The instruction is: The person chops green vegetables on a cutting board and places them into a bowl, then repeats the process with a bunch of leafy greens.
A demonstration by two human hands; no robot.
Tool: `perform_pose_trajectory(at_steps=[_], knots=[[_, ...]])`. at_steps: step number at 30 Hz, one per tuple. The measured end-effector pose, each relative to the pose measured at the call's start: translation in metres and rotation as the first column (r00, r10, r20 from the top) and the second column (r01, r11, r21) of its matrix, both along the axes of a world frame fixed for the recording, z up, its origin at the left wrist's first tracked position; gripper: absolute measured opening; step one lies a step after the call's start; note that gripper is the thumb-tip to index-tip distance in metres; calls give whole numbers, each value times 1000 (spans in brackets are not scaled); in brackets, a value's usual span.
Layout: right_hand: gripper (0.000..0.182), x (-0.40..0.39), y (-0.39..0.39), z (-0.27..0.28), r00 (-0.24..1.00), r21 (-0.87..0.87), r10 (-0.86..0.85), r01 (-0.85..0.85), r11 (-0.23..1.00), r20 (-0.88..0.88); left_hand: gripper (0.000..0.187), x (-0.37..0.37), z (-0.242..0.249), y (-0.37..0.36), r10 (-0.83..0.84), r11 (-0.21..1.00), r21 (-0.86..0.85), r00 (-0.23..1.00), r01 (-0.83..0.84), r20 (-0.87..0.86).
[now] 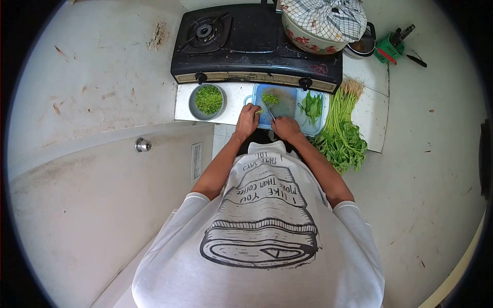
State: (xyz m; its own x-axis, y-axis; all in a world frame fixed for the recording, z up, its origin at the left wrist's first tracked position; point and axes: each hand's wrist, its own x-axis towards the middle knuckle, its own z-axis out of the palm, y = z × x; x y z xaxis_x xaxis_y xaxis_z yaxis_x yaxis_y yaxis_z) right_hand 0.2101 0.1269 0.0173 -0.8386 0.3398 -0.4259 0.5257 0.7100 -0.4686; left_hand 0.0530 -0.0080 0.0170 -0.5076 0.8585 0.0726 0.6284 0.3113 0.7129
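Note:
A blue cutting board (287, 110) lies on the white counter in front of the stove. My left hand (248, 119) rests on the board's left edge, fingers closed on green stems (259, 111). My right hand (285, 128) grips a knife (269, 111) whose blade points up and left toward those stems. A small pile of chopped greens (270, 98) sits near the board's top left. Whole leaves (311, 106) lie on the board's right side.
A grey bowl (193, 105) full of chopped greens stands left of the board. A big bunch of leafy stalks (340, 131) lies to the right. Behind is a black gas stove (246, 43) with a cloth-covered floral pot (318, 25).

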Motion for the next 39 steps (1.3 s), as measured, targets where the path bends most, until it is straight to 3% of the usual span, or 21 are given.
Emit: perform_pose_trajectory(at_steps=[5, 10, 13, 16, 19, 28, 34, 39], knots=[[46, -2, -8, 2, 997, 33, -21, 24, 999, -74, 25, -20, -3, 5, -126, 992, -5, 992, 126, 25], [47, -8, -24, -4, 993, 44, -98, 101, 994, -63, 27, -27, -10, 5, -147, 989, 11, 983, 146, 109], [47, -14, -28, 2, 994, 33, -87, 85, 996, 59, 26, -31, -7, 5, -171, 985, 38, 979, 167, 111], [48, -20, -34, 4, 991, 66, -122, 119, 991, 53, 25, -36, -11, 4, -198, 980, 47, 972, 193, 128], [48, -25, -38, -8, 983, 62, -167, 172, 983, -77, 24, -38, -15, 3, -211, 977, 49, 964, 206, 159], [49, -11, -56, 12, 962, 88, -246, 237, 967, 117, 22, -45, -17, 5, -254, 966, 93, 950, 240, 184], [46, -33, -58, 4, 960, 155, -279, 273, 949, 16, 22, -46, -25, 5, -271, 962, 79, 944, 261, 189], [50, -22, -65, 9, 951, 123, -303, 294, 948, 68, 19, -49, -24, 4, -289, 957, 93, 940, 276, 182]])
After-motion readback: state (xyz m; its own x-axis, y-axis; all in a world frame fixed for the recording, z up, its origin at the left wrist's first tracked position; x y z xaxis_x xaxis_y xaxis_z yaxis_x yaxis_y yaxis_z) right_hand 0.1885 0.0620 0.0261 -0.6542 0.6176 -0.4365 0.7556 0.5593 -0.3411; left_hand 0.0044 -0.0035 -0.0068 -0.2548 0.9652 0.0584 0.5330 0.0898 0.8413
